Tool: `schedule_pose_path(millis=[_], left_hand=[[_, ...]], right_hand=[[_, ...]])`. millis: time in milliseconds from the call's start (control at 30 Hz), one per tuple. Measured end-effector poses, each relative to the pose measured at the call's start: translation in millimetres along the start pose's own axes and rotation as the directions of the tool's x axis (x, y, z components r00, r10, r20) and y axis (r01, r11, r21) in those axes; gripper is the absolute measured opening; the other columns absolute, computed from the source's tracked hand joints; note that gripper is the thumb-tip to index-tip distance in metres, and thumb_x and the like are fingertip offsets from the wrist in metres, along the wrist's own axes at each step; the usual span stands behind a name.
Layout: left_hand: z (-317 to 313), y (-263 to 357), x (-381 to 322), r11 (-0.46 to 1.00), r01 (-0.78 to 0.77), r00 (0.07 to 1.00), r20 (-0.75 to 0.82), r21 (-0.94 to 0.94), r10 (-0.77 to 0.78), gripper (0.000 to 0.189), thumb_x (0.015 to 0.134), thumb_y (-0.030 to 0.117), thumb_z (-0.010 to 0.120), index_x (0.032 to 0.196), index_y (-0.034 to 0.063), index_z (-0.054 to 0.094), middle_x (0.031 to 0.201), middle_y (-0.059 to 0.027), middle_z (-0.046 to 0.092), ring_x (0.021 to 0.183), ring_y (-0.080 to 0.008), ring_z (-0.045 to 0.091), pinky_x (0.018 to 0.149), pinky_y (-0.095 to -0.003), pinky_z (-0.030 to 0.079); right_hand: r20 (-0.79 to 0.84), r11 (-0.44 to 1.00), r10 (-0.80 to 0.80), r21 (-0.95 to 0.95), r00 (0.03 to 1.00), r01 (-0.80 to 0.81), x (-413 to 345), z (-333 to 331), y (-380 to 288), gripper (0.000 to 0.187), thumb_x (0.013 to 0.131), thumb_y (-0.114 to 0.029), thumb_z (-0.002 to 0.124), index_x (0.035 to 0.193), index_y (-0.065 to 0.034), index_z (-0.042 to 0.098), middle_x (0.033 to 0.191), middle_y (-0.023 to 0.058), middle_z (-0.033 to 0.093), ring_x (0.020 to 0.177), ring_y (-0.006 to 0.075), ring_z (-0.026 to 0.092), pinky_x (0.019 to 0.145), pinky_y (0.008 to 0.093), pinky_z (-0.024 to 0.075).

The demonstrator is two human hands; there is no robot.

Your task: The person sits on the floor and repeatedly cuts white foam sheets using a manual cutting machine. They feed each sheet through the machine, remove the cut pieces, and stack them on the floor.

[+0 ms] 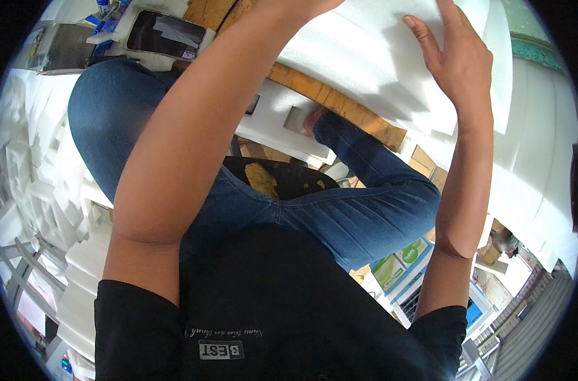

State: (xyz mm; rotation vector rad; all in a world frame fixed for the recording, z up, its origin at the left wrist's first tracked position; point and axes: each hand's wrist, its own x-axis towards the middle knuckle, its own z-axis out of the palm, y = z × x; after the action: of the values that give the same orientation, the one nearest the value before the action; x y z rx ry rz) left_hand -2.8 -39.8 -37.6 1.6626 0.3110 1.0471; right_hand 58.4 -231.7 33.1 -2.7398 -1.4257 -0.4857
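Note:
At the top edge, only part of my left hand (317, 5) shows beside a white foam sheet (355, 52); its fingers are out of frame, so its hold cannot be told. My right hand (465, 62) is over the right part of the white sheet, thumb spread away from the fingers, fingertips partly cut off by the frame. No object shows between its thumb and fingers. The sheet lies over a worn wooden board (336, 97), whose edge runs diagonally below it.
A smartphone (166, 34) lies at the upper left, near blue plastic items (105, 21). White foam pieces (45, 176) are heaped at the left. Beneath my legs is a worn black seat (289, 178). A printed carton (403, 264) stands at lower right, and a green ledge (536, 53) at upper right.

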Motion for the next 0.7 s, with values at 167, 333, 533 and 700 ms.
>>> schedule_pose_path(millis=[167, 333, 533, 700], left_hand=[[2, 1, -1, 0.987, -0.113, 0.993, 0.0, 0.118, 0.114, 0.068, 0.08, 0.025, 0.087, 0.134, -0.0034, 0.057, 0.127, -0.0203, 0.068, 0.118, -0.0339, 0.065, 0.103, -0.0422, 0.05], [-3, 4, -4, 0.993, 0.121, 0.987, 0.105, -0.004, -0.12, 0.091, 0.074, 0.046, 0.088, 0.145, -0.0001, 0.052, 0.126, -0.0257, 0.066, 0.118, -0.038, 0.065, 0.107, -0.0484, 0.049], [2, 8, -2, 0.975, 0.211, 0.973, 0.08, 0.073, -0.217, 0.099, 0.079, 0.051, 0.085, 0.148, -0.0061, 0.044, 0.133, -0.0256, 0.063, 0.127, -0.0382, 0.059, 0.109, -0.0485, 0.044], [8, 5, -2, 0.989, 0.146, 0.988, 0.051, 0.028, -0.148, 0.07, 0.081, 0.032, 0.089, 0.132, -0.006, 0.06, 0.121, -0.0205, 0.07, 0.109, -0.0291, 0.069, 0.098, -0.0402, 0.053]], right_hand=[[-0.058, 0.985, -0.082, -0.154, 0.995, 0.072, -9, 19, 29, 0.051, 0.098, -0.05, 0.063, 0.133, -0.0136, 0.057, 0.116, 0.012, 0.072, 0.1, 0.0316, 0.073, 0.078, 0.0431, 0.0599], [0.08, 0.995, 0.046, -0.09, 0.996, -0.039, -1, 5, 14, 0.049, 0.096, -0.044, 0.068, 0.129, -0.0091, 0.059, 0.105, 0.0131, 0.069, 0.091, 0.0311, 0.071, 0.076, 0.0429, 0.0582], [0.076, 0.999, 0.046, -0.003, 0.996, -0.045, -1, -5, 12, 0.05, 0.095, -0.044, 0.068, 0.126, -0.0061, 0.06, 0.106, 0.0148, 0.07, 0.09, 0.033, 0.071, 0.076, 0.0428, 0.0574], [0.035, 0.994, 0.054, 0.09, 0.998, -0.057, -7, 6, 21, 0.044, 0.095, -0.042, 0.068, 0.12, -0.0073, 0.061, 0.106, 0.015, 0.069, 0.096, 0.0343, 0.07, 0.079, 0.0478, 0.056]])
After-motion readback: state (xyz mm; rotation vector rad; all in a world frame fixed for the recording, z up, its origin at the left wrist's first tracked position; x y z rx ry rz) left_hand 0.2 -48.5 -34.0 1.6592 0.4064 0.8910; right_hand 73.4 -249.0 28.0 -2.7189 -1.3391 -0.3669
